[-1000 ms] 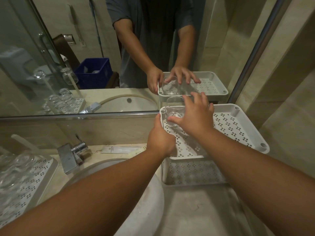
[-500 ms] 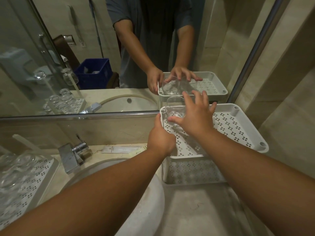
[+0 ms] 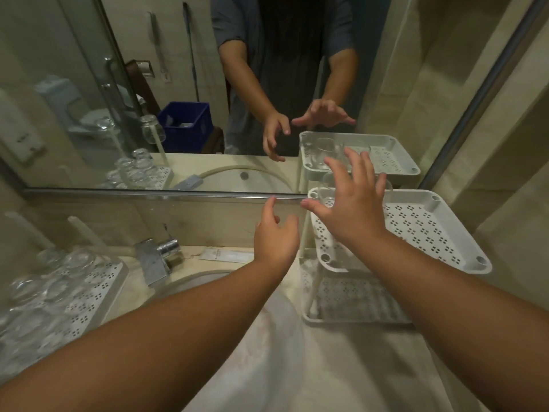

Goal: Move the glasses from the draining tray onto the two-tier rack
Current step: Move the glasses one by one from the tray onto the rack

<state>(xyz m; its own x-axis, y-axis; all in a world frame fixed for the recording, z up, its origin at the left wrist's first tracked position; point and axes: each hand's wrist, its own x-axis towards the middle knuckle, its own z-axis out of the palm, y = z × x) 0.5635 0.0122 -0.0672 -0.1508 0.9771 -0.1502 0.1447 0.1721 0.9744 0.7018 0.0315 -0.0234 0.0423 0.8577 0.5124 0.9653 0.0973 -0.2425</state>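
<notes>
Standing at the far left corner of the top tier of the two-tier rack (image 3: 427, 227), one clear glass (image 3: 328, 185) was seen, partly hidden behind the right hand (image 3: 352, 209). The right hand was held above that corner with fingers spread wide and nothing gripped; whether any fingertip touched the glass could not be told. The left hand (image 3: 274, 237) was raised just left of the rack, fingers loosely parted, thumb up, nothing held, apart from the rack's edge. The rack was placed on the counter (image 3: 371, 376) at the right, against the mirror (image 3: 178, 99) (lower tier looked bare where visible). The draining tray (image 3: 98, 295) was set at the near left of the counter, with several glasses (image 3: 59, 278) packed on it, blurred at the frame edge. The sink (image 3: 267, 337) lay between tray and rack, mostly covered by the left forearm. The tap (image 3: 157, 260) was fixed at the far side of the sink, near the mirror. In the mirror, both open hands and the glass on the rack were reflected.
</notes>
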